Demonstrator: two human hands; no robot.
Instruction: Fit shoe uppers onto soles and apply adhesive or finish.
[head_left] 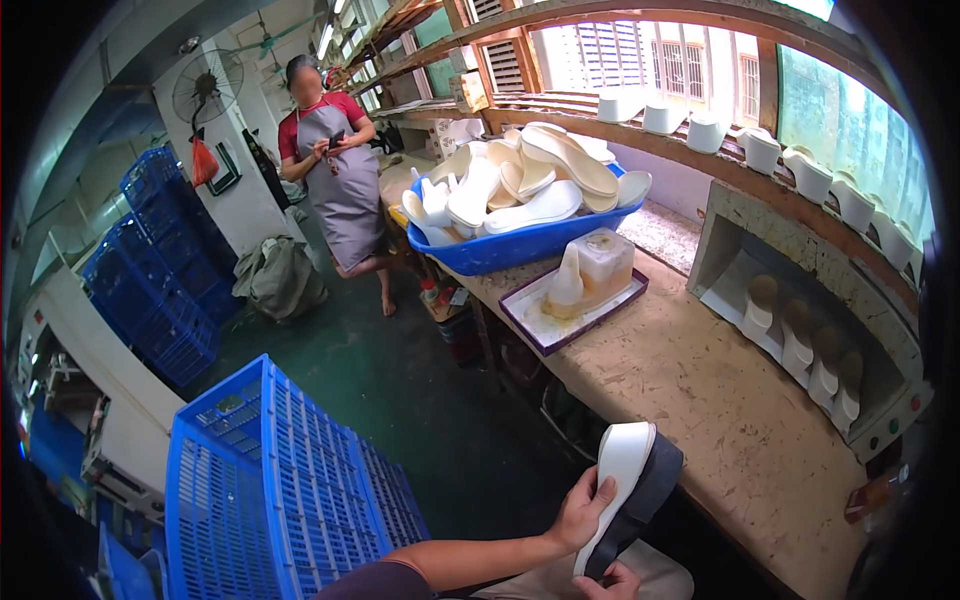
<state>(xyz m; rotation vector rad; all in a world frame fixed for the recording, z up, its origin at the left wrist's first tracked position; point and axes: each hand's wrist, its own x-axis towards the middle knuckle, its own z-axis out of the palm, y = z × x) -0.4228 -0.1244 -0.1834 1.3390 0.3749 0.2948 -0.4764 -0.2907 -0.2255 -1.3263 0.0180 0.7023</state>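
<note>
We are holding the sole (622, 460), white-faced with a dark wedge (656, 482) against it, above our lap (664, 577), beside the worktop (720, 420); our left hand (578, 514) is gripping its middle, thumb on the white face, and our right hand (616, 583) is holding its lower end. We are judging it light, fairly stiff and perhaps slippery, its edges near the middle offering the best hold
</note>
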